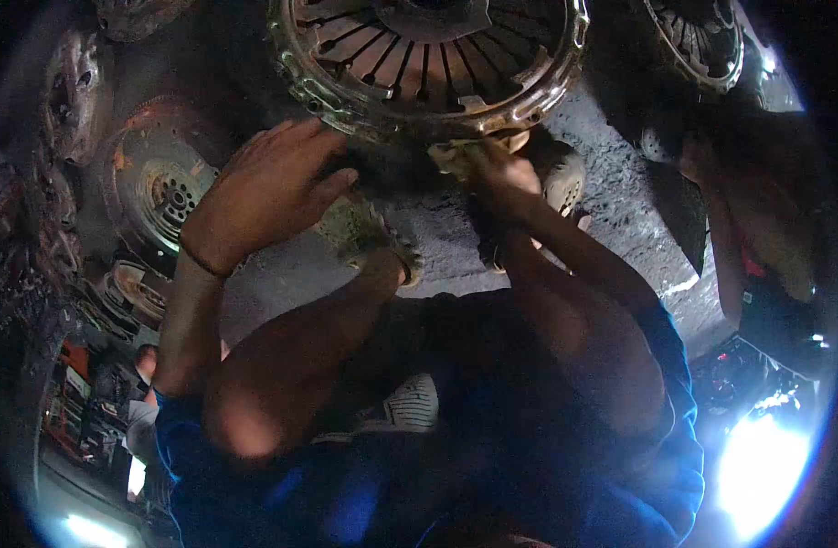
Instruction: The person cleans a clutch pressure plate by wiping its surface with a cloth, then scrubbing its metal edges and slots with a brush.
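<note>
A round clutch pressure plate (369,105), with a shiny metal rim and radial spring fingers, fills the top middle of the view. My left hand (273,187) is at its lower left rim, fingers stretched out and thumb apart, with nothing visible in it. Whether its fingertips touch the rim I cannot tell. My right hand (510,178), slightly blurred, is closed around a light, dirty rag (451,155) just under the rim's lower edge. Some of the rag is hidden by the fingers.
At left lies a flywheel-like disc (154,183) with a holed hub, beside piled worn metal parts (76,96). Another clutch plate (702,41) is at upper right. My feet are on the rough grey ground (446,247). Another person's arm (711,196) shows at right.
</note>
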`<state>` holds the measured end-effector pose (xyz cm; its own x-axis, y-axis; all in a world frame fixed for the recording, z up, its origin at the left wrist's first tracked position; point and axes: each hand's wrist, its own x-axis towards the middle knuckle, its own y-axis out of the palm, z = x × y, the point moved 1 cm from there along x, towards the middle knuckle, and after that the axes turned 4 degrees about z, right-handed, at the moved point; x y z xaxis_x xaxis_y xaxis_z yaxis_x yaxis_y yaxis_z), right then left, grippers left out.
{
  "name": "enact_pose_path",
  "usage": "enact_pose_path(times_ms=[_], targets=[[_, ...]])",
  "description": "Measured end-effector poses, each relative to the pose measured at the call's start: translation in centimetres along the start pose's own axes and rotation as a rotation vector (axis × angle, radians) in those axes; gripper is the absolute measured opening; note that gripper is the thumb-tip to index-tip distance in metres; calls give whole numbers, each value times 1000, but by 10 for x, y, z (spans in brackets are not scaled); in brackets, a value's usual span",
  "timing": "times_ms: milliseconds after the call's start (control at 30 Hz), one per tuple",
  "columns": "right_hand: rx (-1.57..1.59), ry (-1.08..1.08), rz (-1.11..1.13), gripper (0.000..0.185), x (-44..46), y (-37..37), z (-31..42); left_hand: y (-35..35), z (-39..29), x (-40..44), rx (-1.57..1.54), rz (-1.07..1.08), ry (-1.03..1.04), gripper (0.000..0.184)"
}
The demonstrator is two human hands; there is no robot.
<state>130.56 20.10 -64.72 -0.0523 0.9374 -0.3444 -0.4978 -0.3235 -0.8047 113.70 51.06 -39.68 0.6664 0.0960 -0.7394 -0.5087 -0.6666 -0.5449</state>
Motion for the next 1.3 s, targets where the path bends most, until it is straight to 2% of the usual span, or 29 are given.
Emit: enact_pose_path(times_ms=[67, 133, 200, 300, 400, 433, 533, 567, 633, 733, 767, 867, 967, 1000, 1067, 1133, 1167, 1200, 1300], targets=[[-133, -160, 22, 61, 29, 2, 25, 2, 4, 3, -54, 25, -4, 42], [-179, -300, 76, 57, 52, -38, 70, 18, 13, -1, -23, -24, 30, 41], [42, -381, 161, 54, 70, -55, 87, 17, 15, -4, 2, -75, 45, 39], [-77, -187, 364, 52, 84, -90, 97, 12, 9, -9, -22, -90, 33, 36], [56, -275, -39, 40, 46, -91, 36, 11, 20, -9, -80, -15, 7, 38], [12, -206, -71, 32, 28, -85, 13, 12, 24, -8, -89, -7, 11, 39], [58, 114, -131, 28, -38, -76, -89, 17, 30, -7, -80, -34, 7, 37], [-26, 418, 13, 32, -35, -141, -71, 17, 32, -5, -64, -53, 10, 36], [60, 635, -173, 41, -40, -193, -65, 17, 36, 1, -65, -78, 24, 39], [-108, 163, -233, 47, -47, -168, -82, 19, 40, 6, -82, -42, 47, 43], [-178, -137, -334, 46, -34, -143, -86, 17, 40, 11, -85, -29, 62, 44], [26, -302, -518, 37, 3, -70, -77, 17, 31, 12, 117, -174, 69, 45], [-56, -312, -691, 27, 40, -95, -35, 1, 26, 15, -81, 9, 14, 46], [335, 65, -230, 37, 27, -108, -41, 8, 26, 8, -73, 4, 2, 45], [347, 282, 81, 53, -5, -136, -62, 7, 35, 2, -22, -34, -1, 43], [-142, 72, -166, 56, -24, -153, -91, 5, 37, 4, -9, 15, -57, 42], [-269, 31, -244, 58, -27, -159, -97, 9, 37, 3, -13, 49, -89, 41], [-179, 145, -113, 63, -30, -158, -99, 14, 38, 3, -21, 25, -54, 40], [-129, -78, -174, 55, -17, -116, -61, 26, 37, 6, -28, -22, 44, 40]])
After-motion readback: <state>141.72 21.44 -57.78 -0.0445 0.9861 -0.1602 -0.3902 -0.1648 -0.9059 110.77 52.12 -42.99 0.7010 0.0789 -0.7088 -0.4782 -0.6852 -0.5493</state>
